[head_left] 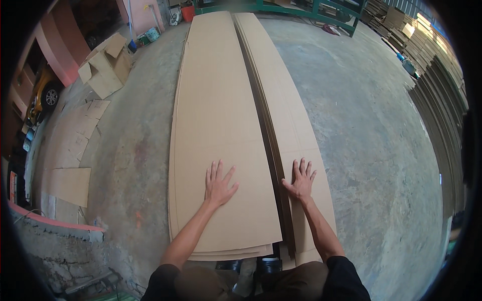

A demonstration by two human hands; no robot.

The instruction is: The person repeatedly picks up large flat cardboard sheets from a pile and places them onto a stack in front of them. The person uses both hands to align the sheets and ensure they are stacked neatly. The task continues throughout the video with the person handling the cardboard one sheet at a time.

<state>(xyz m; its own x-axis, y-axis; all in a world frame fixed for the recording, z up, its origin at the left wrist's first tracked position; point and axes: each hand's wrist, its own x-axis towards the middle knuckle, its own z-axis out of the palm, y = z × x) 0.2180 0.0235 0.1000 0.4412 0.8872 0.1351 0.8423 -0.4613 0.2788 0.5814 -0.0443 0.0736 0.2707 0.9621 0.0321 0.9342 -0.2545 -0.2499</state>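
Note:
Two stacks of long brown cardboard sheets stretch away from me across the floor, with a narrow dark gap between them. On the wider left stack my left hand lies flat, its fingers spread and holding nothing. My right hand rests palm down on the narrower right stack, near its edge along the gap, fingers also apart. At the near end, the lower sheets of the left stack stick out slightly from under the top one.
An open cardboard box stands at the far left, with flattened cardboard on the floor nearer me. A green metal frame spans the far end. Tall piles of cardboard line the right side. A low broken wall is at lower left.

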